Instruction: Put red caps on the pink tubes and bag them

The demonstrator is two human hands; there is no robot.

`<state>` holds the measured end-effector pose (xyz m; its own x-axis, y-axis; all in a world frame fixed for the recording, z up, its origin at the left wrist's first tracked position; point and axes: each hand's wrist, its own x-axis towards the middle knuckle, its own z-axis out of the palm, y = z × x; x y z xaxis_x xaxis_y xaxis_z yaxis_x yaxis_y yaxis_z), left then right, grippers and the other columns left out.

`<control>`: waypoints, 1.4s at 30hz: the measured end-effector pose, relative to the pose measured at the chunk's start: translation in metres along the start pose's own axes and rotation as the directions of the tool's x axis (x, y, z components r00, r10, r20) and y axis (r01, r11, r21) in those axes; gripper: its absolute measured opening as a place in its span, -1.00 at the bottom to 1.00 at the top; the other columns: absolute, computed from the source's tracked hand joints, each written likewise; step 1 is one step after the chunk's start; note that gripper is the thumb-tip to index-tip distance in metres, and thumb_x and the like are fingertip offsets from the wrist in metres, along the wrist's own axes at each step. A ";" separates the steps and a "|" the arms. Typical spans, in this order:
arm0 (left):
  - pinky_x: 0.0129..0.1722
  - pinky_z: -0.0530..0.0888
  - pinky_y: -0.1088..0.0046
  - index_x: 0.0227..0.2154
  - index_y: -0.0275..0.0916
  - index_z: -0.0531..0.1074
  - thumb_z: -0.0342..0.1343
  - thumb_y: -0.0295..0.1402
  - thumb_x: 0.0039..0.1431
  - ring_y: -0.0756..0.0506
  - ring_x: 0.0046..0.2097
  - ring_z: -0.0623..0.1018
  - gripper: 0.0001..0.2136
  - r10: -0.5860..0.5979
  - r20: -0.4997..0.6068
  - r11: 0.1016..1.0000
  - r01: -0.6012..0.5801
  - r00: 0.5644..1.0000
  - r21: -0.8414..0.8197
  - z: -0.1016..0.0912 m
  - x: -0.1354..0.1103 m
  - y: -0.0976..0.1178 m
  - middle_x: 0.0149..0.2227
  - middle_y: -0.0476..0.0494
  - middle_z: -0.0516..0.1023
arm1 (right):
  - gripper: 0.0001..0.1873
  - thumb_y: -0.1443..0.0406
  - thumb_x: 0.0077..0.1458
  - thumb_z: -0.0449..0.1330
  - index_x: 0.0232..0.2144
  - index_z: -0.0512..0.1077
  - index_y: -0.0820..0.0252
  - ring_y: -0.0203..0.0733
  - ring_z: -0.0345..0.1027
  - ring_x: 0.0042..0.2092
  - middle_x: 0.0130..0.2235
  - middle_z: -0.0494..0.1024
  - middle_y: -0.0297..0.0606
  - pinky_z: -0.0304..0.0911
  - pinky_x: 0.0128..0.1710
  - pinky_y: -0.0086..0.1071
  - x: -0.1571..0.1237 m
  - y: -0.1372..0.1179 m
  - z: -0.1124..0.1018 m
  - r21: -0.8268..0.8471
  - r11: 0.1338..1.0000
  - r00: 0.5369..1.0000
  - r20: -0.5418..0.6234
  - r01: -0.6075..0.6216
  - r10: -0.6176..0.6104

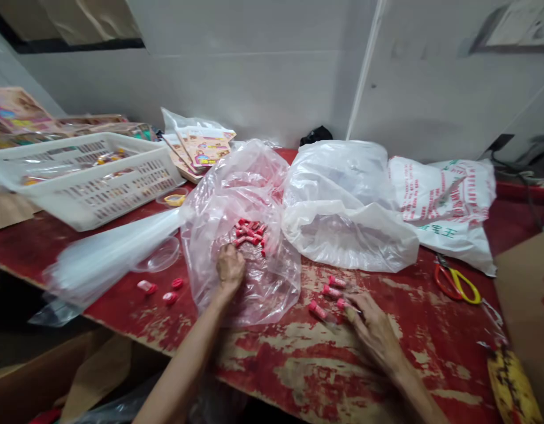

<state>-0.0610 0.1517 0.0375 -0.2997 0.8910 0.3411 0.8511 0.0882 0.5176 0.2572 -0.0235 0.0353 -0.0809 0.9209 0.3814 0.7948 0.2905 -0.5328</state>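
My left hand (230,266) reaches into the mouth of a clear plastic bag (272,288), its fingers curled. What those fingers hold, if anything, is hidden. Just beyond them lies a pile of small red-and-white pieces (250,231) in the bag. On the right, my right hand (375,327) has its thumb and fingers closed on a small clear tube with a red cap (342,304), somewhat blurred. Several similar red-capped tubes (332,292) lie on the table beside these fingertips.
Loose red pieces (147,287) and clear plastic sleeves (116,253) lie on the worn red table (307,359). Behind stand a white basket (116,194), printed cards (205,147), a translucent bag (342,176) and a printed white sack (448,194). Scissors (461,285) lie at right.
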 end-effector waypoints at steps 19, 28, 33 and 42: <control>-0.31 0.45 0.42 -0.19 -0.19 0.41 0.10 -0.32 0.12 -0.07 -0.31 0.53 -0.81 0.150 -0.209 0.922 -0.213 0.966 -0.322 -0.033 -0.097 0.012 -0.29 -0.08 0.53 | -0.69 0.44 0.19 -0.04 -0.06 0.37 0.28 -0.04 0.22 0.02 0.00 0.40 -0.03 0.19 -0.03 -0.25 0.183 0.055 0.033 -0.515 0.856 0.992 0.122 0.039 0.029; -0.19 0.50 0.52 -0.16 -0.23 0.38 0.01 -0.56 0.13 -0.03 -0.19 0.56 -0.77 0.575 -0.078 0.727 -0.552 0.814 -0.408 -0.024 -0.150 0.017 -0.23 -0.15 0.51 | -0.67 0.47 0.17 -0.05 -0.04 0.35 0.34 0.03 0.20 -0.03 -0.01 0.34 0.08 0.12 -0.11 -0.19 0.252 0.077 0.060 -0.662 0.748 0.959 0.237 0.042 0.156; -0.14 0.49 0.46 -0.10 -0.22 0.35 0.03 -0.51 0.15 -0.05 -0.17 0.55 -0.75 0.506 -0.024 0.781 -0.471 0.862 -0.410 -0.023 -0.147 0.016 -0.21 -0.14 0.52 | -0.72 0.41 0.18 -0.02 -0.14 0.41 0.39 0.09 0.19 0.01 0.01 0.32 0.13 0.09 -0.07 -0.15 0.247 0.079 0.051 -0.687 0.726 0.947 0.253 0.031 0.199; -0.14 0.48 0.42 -0.17 -0.17 0.42 0.06 -0.48 0.13 -0.05 -0.12 0.51 -0.79 0.333 -0.033 0.795 -0.299 0.942 -0.528 -0.021 -0.152 0.009 -0.17 -0.11 0.47 | -0.72 0.27 0.25 -0.02 -0.10 0.38 0.28 -0.08 0.34 -0.15 -0.18 0.49 -0.07 0.20 -0.13 -0.26 0.144 0.021 -0.003 -0.319 0.936 0.947 0.320 0.150 -0.043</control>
<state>-0.0173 0.0077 0.0067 -0.0132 0.8545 0.5194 0.5383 -0.4316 0.7238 0.2642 0.1146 0.0814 -0.3026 0.9424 0.1422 0.9234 0.3269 -0.2010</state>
